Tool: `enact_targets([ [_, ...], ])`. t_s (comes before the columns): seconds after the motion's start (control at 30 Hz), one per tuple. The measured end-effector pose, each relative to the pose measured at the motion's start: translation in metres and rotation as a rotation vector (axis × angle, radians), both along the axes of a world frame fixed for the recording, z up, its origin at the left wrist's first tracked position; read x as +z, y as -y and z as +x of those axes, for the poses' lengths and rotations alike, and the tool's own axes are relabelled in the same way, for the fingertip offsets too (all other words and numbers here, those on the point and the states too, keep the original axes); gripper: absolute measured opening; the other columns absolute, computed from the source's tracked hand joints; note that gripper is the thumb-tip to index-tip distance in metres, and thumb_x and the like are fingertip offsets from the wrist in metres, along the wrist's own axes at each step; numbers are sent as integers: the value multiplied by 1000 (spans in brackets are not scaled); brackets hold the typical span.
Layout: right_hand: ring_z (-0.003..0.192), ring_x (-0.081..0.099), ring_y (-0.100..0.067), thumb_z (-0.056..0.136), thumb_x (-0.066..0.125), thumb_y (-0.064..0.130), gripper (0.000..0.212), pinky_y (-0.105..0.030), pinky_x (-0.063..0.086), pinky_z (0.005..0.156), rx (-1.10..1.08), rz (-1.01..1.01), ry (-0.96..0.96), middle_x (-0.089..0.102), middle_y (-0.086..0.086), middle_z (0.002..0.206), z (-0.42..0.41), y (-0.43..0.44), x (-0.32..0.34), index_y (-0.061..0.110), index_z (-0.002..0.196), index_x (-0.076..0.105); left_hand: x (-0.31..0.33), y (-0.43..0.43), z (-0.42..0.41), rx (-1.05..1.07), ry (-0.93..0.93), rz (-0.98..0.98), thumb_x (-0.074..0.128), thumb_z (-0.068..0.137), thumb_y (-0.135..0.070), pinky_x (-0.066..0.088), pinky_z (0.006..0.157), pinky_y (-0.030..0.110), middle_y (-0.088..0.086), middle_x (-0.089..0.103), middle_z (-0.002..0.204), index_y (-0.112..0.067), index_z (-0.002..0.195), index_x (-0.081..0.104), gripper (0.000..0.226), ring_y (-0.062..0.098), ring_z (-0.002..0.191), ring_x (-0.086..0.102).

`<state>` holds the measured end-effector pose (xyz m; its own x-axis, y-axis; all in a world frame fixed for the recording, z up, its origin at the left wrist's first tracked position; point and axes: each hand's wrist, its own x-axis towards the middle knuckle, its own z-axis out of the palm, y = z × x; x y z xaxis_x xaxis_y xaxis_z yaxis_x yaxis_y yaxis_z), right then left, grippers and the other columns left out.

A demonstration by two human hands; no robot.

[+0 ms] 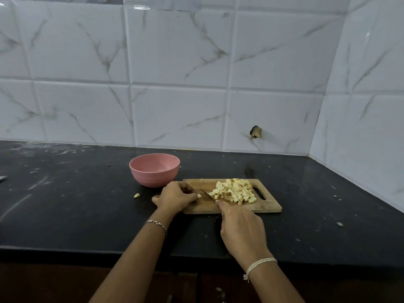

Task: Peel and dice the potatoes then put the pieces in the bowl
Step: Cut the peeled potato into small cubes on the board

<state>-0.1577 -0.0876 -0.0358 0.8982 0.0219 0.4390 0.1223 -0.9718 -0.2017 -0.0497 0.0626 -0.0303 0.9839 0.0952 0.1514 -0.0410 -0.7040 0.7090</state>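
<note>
A pile of diced potato pieces (pixel 235 192) lies on the right half of a wooden cutting board (pixel 265 206). My right hand (pixel 241 230) grips a knife (pixel 207 194), forefinger along its back, the blade pointing left of the pile. My left hand (pixel 176 196) rests on the board's left end, fingers curled, pinching a small potato piece (pixel 199 195) at its fingertips. An empty pink bowl (pixel 154 169) stands just behind the board's left end.
One stray potato bit (pixel 136 195) lies on the black counter (pixel 76 204) left of my left hand. A metal object (pixel 3 178) pokes in at the far left edge. Tiled walls close the back and right side. Small scraps dot the counter.
</note>
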Motion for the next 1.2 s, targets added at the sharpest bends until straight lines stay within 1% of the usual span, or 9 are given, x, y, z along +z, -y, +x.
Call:
enact_targets([
  [0.2,94,59,-12,100,47,24,46,-27,48,75,-34,23,16,62,6,108,-1,-1,-3,32,144,36,-4,3,2,-15,83,90,69,82,-45,24,88,37,-17,63,75,-35,78,68,11,3,88,52],
  [0.33,85,59,-7,102,43,27,46,-24,49,72,-57,70,63,63,9,99,-4,0,-6,35,146,35,-6,8,4,-57,128,189,65,87,-47,25,92,41,-19,56,86,-39,93,73,13,6,104,54],
  [0.5,85,57,-5,102,40,34,42,-23,48,74,32,106,96,62,11,95,-11,-1,-4,39,144,39,-8,4,8,6,137,23,48,98,-20,23,102,44,-12,59,104,-37,119,63,31,12,117,51],
  [0.63,92,57,-7,102,40,34,41,-24,47,77,90,72,66,63,9,103,-10,-2,0,39,143,39,-9,3,8,7,147,-15,48,98,-16,24,102,42,-7,59,119,-28,128,55,33,15,121,49],
  [0.73,93,58,-9,102,41,33,42,-27,48,79,58,50,34,63,8,104,-8,-2,0,37,144,39,-9,2,8,-6,136,-14,51,98,-16,27,102,41,-6,59,117,-26,128,54,32,15,120,50],
  [0.87,93,60,-11,102,44,28,40,-28,49,78,-32,54,18,65,7,104,-6,-3,-1,34,141,43,-10,1,9,-29,136,3,54,96,-18,30,103,41,-11,56,104,-27,122,57,27,14,113,54],
  [1.0,87,60,-8,102,43,28,38,-26,51,74,-75,70,45,65,9,97,-7,-3,-3,34,139,44,-11,0,8,-98,170,-49,58,94,-17,42,102,44,-13,57,96,-25,117,61,24,13,103,57],
  [1.1,78,56,-5,102,41,32,43,-20,46,67,-55,104,90,60,12,88,-9,0,-2,36,145,39,-12,2,8,-154,209,-84,59,94,-12,48,93,30,-8,60,101,-18,120,61,28,8,96,57],
  [1.2,72,52,-4,102,41,36,46,-18,44,64,-55,116,140,51,13,79,-11,9,0,39,146,33,-13,3,10,-199,205,-118,58,94,-7,44,83,19,-4,62,109,-15,122,61,30,5,95,56],
])
